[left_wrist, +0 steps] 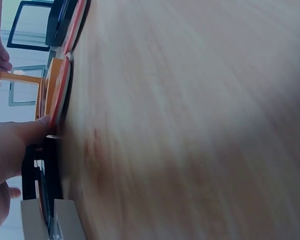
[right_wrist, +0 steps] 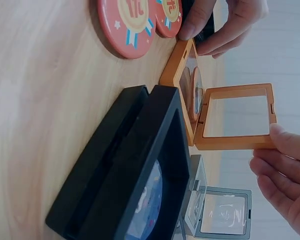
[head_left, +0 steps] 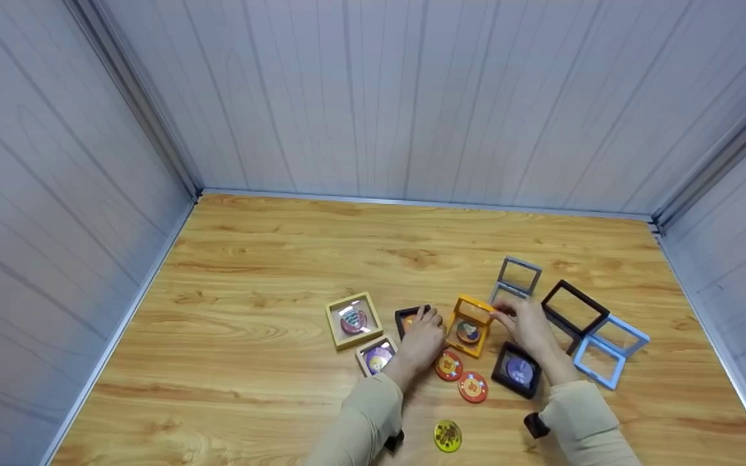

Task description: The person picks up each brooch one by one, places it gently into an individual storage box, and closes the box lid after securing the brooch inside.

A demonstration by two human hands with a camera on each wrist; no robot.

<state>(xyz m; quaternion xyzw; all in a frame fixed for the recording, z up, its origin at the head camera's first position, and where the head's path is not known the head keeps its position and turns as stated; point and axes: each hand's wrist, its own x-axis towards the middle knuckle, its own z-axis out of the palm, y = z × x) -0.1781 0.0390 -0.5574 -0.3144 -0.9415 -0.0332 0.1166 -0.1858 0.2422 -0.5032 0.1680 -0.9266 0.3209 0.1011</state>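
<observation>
My right hand (head_left: 528, 327) pinches the raised lid of an orange display case (right_wrist: 235, 142) between thumb and fingers. Inside the case's base lies a round badge (head_left: 468, 331) with a dark, multicoloured picture. My left hand (head_left: 421, 340) rests over a black case (head_left: 404, 321) with an orange round piece in it, partly hidden under the fingers. In the right wrist view the left thumb (right_wrist: 190, 27) is at the near corner of the orange case. Two red badges (head_left: 473, 387) lie just in front of the orange case.
A yellow case (head_left: 375, 304) and a cream case (head_left: 361, 356) stand at left. At right are a black case with a purple badge (head_left: 519, 371), an open grey case (head_left: 520, 262), a black frame (head_left: 603, 307) and a blue case (head_left: 618, 378). A yellow badge (head_left: 447, 435) lies in front.
</observation>
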